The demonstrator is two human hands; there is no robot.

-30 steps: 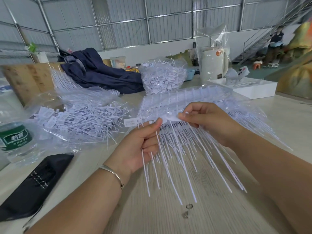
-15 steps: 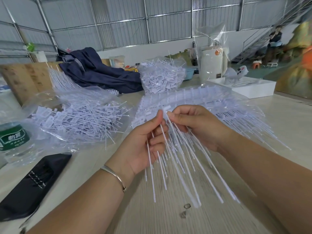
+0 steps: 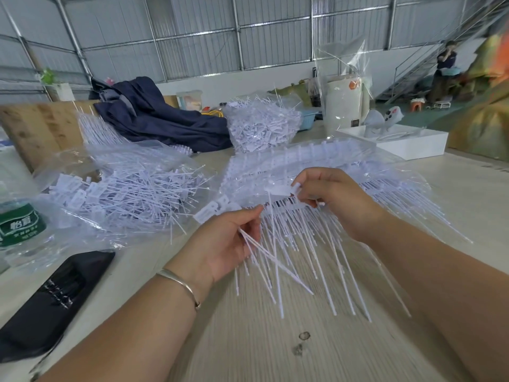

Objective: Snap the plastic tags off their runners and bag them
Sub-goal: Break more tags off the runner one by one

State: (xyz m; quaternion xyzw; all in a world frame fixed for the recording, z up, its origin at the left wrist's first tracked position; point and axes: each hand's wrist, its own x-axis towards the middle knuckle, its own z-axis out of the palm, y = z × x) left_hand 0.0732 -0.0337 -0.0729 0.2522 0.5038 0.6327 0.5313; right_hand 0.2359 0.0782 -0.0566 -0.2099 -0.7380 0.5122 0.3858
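A: Tags are hanging off the runner in a comb, thin white tails pointing down toward the table. Left hand is curling round a few loose tails, w/ one flat tag head sticking out past the thumb. Right hand is pinching a tag head at the top of the runner, fingers bent tight on it.

B: Risk?

A: Prob. the tails. They're looking long, skinny and springy, and they're crossing each other under the left palm. If she's pulling one tag sideways, I'd guess the others are snagging and coming along, or a tail is bending instead of the joint snapping clean.

B: And the ones already off?

A: They're sitting in the open clear bag to the left, well apart from both hands. Film is looking thin, crinkly and slack, mouth sagging, so a careless toss could be sending tags onto the table. Can't tell how the mouth is propped.

B: More stock?

A: Runners still uncut are lying just behind the hands under clear wrap, ribbed like a ladder. Another full bag is standing farther back, stuffed and lumpy.

B: Anything near?

A: Water bottle and a flat black pouch at left, near the bag. An elbow swing could be knocking the bottle into it.
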